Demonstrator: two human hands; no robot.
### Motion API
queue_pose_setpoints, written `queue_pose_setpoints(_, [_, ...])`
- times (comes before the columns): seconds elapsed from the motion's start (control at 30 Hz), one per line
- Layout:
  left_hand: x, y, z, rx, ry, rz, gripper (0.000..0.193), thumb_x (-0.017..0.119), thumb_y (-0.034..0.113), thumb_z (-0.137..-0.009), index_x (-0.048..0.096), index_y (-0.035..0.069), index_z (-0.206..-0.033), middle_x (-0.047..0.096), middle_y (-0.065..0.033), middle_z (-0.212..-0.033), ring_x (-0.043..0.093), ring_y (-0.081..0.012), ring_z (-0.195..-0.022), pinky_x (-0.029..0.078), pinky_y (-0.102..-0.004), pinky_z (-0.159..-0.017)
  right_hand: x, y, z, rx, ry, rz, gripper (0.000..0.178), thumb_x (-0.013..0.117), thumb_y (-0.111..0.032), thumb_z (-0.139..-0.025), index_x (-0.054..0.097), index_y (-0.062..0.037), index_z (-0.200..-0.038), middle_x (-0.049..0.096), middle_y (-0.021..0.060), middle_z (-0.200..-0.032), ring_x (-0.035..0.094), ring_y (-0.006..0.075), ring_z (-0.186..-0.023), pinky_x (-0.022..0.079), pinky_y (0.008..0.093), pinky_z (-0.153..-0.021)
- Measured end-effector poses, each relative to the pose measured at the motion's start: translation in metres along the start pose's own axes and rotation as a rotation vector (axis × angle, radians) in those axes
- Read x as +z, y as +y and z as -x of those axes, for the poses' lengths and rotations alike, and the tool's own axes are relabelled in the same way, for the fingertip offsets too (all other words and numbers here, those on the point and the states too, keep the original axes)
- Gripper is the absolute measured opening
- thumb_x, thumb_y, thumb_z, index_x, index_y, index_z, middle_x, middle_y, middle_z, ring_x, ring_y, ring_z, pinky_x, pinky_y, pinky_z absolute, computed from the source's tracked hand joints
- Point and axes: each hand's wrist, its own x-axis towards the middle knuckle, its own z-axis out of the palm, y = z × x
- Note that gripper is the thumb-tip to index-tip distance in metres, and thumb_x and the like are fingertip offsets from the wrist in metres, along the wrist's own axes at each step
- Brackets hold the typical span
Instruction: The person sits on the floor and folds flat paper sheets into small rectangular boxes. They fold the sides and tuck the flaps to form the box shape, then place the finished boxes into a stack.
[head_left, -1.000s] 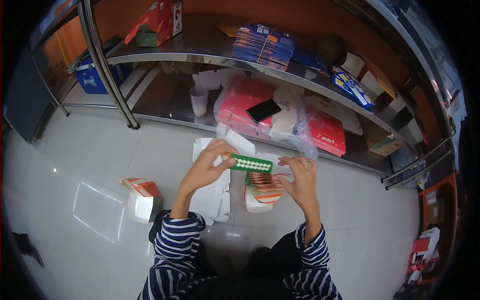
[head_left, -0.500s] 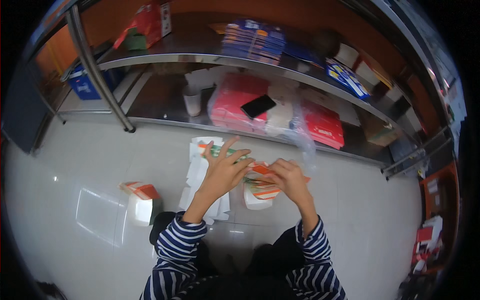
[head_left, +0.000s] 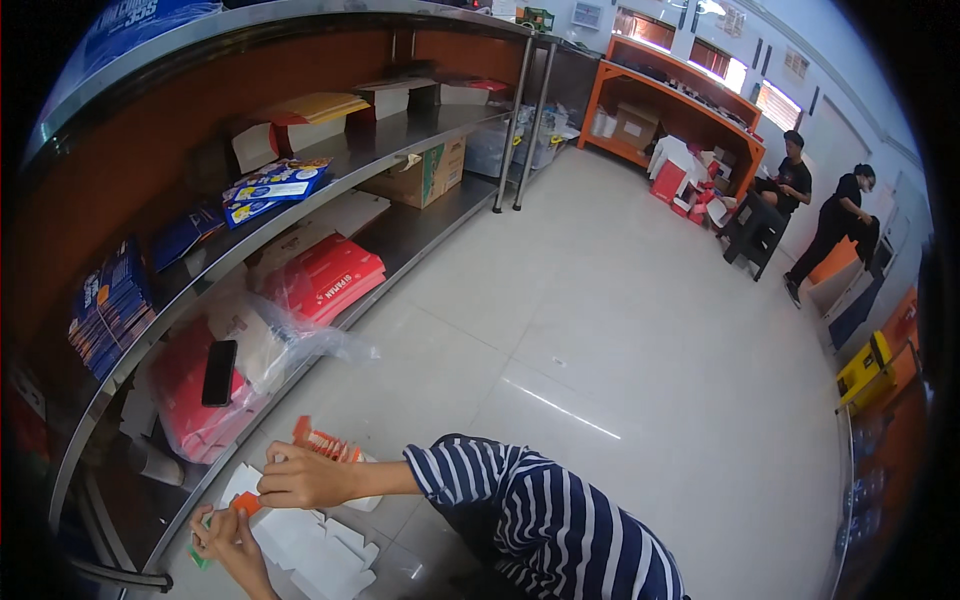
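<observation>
At the lower left, my two hands are close together on an orange and green paper carton (head_left: 247,503). My right hand (head_left: 300,478) is closed, its thumb and fingers pinching the orange end. My left hand (head_left: 228,543) curls around the green part, and much of the carton is hidden behind its fingers. Beneath the hands, flat white carton blanks (head_left: 318,553) lie on the floor. Just past my right wrist stands another carton (head_left: 338,450) with an orange pattern, partly covered by my forearm.
A steel shelf along the left holds red packs (head_left: 335,285), a black phone (head_left: 219,373), a paper cup (head_left: 158,463), blue printed stacks (head_left: 112,312) and a cardboard box (head_left: 425,178). Far right, one person (head_left: 790,180) sits near a black stool (head_left: 757,232); another (head_left: 838,225) stands.
The view has swung right, bringing the far room and two people into sight. My hands now appear at the lower left, closer together and still on the carton.
</observation>
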Motion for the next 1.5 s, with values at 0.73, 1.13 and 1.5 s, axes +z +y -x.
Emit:
queue_pose_setpoints(0.73, [-0.002, 0.015, 0.006, 0.143, -0.196, 0.123, 0.013, 0.063, 0.001, -0.065, 0.069, 0.006, -0.075, 0.054, -0.0043, -0.062, 0.049, -0.0231, -0.094, 0.02, -0.049, -0.095, 0.022, -0.017, 0.019, -0.045, -0.078, -0.077, 0.007, 0.06, -0.013, -0.065, 0.055, -0.0081, -0.065, 0.051, 0.0025, -0.069, 0.053, 0.0192, -0.071, 0.041, 0.0361, -0.073])
queue_pose_setpoints(1.13, [0.001, 0.02, 0.007, 0.071, -0.132, 0.172, 0.017, 0.066, 0.005, -0.066, 0.071, 0.01, -0.081, 0.057, -0.0035, -0.058, 0.048, -0.0201, -0.098, 0.017, -0.0444, -0.098, 0.015, -0.009, 0.017, 0.022, -0.206, -0.15, 0.008, 0.063, -0.01, -0.071, 0.057, -0.0064, -0.069, 0.057, 0.0022, -0.072, 0.057, 0.018, -0.073, 0.044, 0.0343, -0.076])
queue_pose_setpoints(1.5, [0.004, 0.019, 0.005, 0.089, -0.119, 0.191, 0.012, 0.066, 0.005, -0.066, 0.07, 0.008, -0.077, 0.057, -0.0043, -0.062, 0.05, -0.0225, -0.099, 0.018, -0.0463, -0.097, 0.013, -0.005, 0.022, 0.034, -0.208, -0.109, 0.007, 0.063, -0.011, -0.069, 0.059, -0.0068, -0.072, 0.057, 0.0022, -0.075, 0.057, 0.02, -0.078, 0.044, 0.0356, -0.078])
